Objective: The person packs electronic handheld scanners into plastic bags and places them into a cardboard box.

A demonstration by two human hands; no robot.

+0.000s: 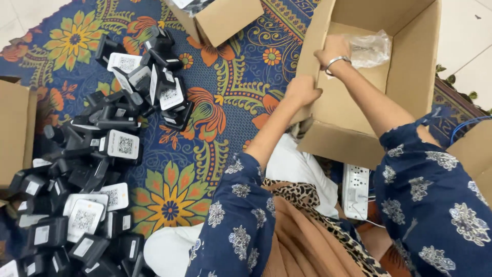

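Clearly the big open cardboard box [410, 77] governs this step: it sits tipped toward the person on the patterned rug [230, 77], to the right of the heap of black devices [102, 154]. The left hand [302, 91] is curled over the box's near flap, gripping its edge, and should keep that wall firm. The right hand [333, 51] reaches inside, fingers bent down beside a crumpled clear plastic bag [369, 48]; whether it grips anything I cannot tell. A slow, steady reach seems wisest.
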